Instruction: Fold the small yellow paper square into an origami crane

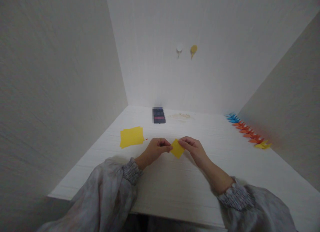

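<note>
Between my two hands is a small yellow paper square [177, 149], turned so one corner points toward me. My left hand [157, 148] pinches its left corner between thumb and fingers. At the upper right edge, my right hand [193, 148] grips the same paper, thumb and fingers closed on it. Whether the paper is folded in layers I cannot tell. Left of my left hand lies a stack of larger yellow paper sheets [131, 137], with a tiny orange scrap [146, 139] by its right edge.
A row of folded paper figures, blue [233, 118], orange [246, 130] and yellow [263, 145], runs along the right wall. A blurred dark object [158, 115] stands at the back of the white table [175, 188]. Two hooks, white [179, 49] and yellow [193, 49], hang on the back wall.
</note>
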Demonstrator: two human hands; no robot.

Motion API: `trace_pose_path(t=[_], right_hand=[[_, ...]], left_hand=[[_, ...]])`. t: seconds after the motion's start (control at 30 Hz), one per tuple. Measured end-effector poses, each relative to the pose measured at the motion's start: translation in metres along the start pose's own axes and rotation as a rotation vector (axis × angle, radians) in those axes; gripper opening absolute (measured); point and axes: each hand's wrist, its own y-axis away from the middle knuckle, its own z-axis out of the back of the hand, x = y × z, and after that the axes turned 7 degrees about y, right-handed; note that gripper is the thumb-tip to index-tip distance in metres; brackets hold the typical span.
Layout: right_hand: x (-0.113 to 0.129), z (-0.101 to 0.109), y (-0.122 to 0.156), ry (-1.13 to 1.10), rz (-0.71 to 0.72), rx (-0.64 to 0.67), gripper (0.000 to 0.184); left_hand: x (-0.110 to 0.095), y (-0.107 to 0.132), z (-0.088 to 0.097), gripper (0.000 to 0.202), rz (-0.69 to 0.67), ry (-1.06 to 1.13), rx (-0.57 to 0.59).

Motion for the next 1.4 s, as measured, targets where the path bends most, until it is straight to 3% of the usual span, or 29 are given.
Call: trace_pose_path(t=[0.13,0.3,0.47,0.6,0.77,0.9,1.13,1.4], right_hand=[[-0.001,-0.003,0.001,0.019,-0.059,0.027,0.018],[0.0,-0.003,0.001,-0.072,-0.082,0.012,0.018],[0.0,0.005,-0.002,0.02,0.036,-0.07,0.022],[-0.002,0.007,-0.003,0.15,0.042,-0.003,0.022],[-0.005,0.006,-0.004,0.224,0.016,-0.063,0.02],[-0.006,0.008,-0.005,0.224,0.017,-0.096,0.018],[-0.008,0.008,-0.007,0.173,0.021,-0.034,0.02],[-0.01,0.008,-0.007,0.155,-0.008,0.057,0.02]], left_hand=[[0.003,-0.001,-0.002,0.017,0.034,-0.046,0.075],[0.0,-0.001,-0.002,0.015,0.034,-0.029,0.072],[-0.003,0.0,0.0,0.014,0.038,0.006,-0.021],[-0.003,0.0,0.0,0.014,0.027,0.051,-0.107],[-0.002,-0.001,0.0,0.014,0.027,0.039,-0.134],[-0.002,-0.001,-0.001,0.015,0.025,0.042,-0.119],[0.0,-0.002,0.0,0.017,0.048,0.01,-0.081],[0.003,-0.004,0.001,0.037,-0.008,-0.008,0.015]])
